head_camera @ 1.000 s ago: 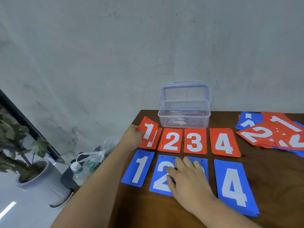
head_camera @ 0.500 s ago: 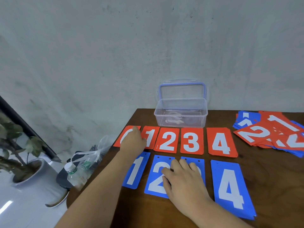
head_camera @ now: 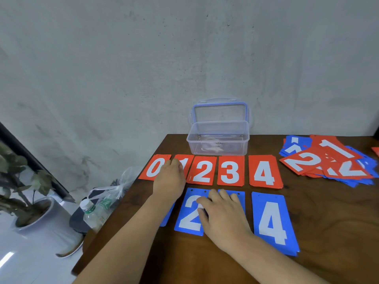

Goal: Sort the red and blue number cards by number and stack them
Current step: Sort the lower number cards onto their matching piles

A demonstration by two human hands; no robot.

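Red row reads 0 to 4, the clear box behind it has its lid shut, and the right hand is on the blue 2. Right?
One slip: the head view shows the clear plastic box with its lid open, standing upright. The red row does read 0 to 4, and the right hand rests on the blue 2 card.

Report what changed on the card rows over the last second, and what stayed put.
The left hand let go of the red 1 card it held tilted up; it now lies flat, with a red 0 card newly laid left of it, the hand resting across both. The right hand stayed on the blue 2 card; the unsorted pile stayed too.
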